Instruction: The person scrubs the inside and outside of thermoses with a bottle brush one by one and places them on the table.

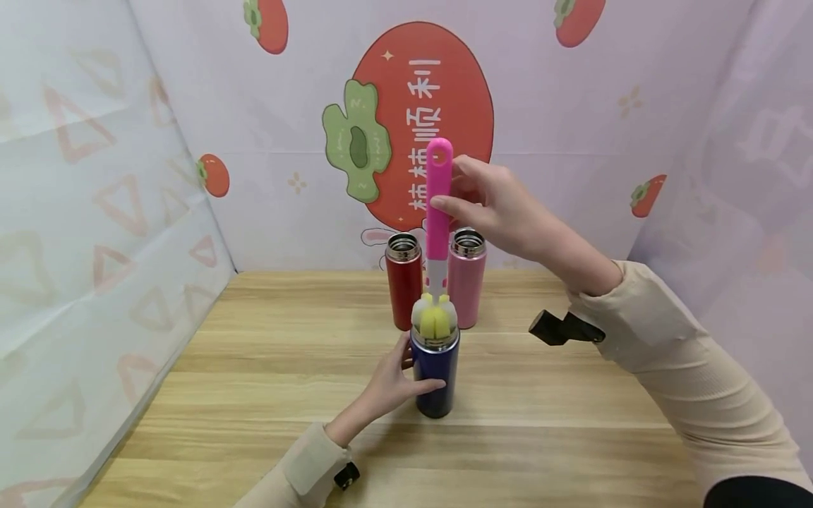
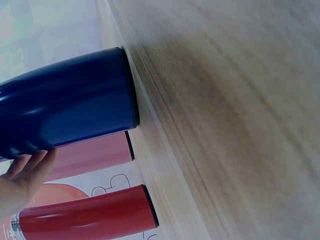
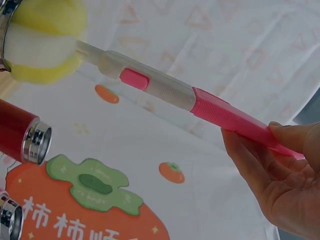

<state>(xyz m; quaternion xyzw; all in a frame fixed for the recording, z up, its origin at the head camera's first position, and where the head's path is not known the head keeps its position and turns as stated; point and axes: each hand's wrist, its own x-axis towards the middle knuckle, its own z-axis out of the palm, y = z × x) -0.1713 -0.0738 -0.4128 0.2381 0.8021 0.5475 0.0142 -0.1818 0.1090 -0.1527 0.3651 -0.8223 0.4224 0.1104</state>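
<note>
A dark blue vacuum flask stands upright and lidless on the wooden table. My left hand grips it from the left, thumb across its front; the left wrist view shows fingertips on the flask's side. Above it my right hand pinches the pink handle of a bottle brush between thumb and fingers. The brush is held upright, its yellow and white sponge head at the flask's mouth. In the head view the head's lower end meets the steel rim; how deep it sits is hidden.
Behind the blue flask stand a red flask and a pink flask, both without lids. The wooden table runs back to a printed cloth backdrop, with cloth walls on either side.
</note>
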